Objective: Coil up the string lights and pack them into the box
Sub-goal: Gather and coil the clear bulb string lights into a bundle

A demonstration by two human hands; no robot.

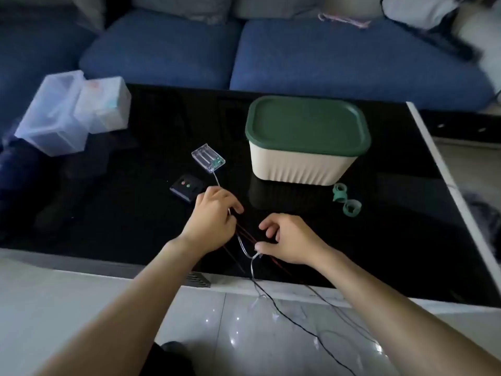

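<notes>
The string lights are a thin wire that runs from a clear battery case on the black table, through both hands, and trails off the front edge onto the floor. My left hand grips a few loops of the wire just below the case. My right hand pinches the wire between thumb and forefinger, a short way to the right of the left hand. The box, cream with a shut green lid, stands behind my right hand.
A small black remote lies left of my left hand. Two green rings lie right of the box. Clear plastic containers stand at the table's far left corner. A blue sofa runs behind the table. Loose wire lies on the tiled floor.
</notes>
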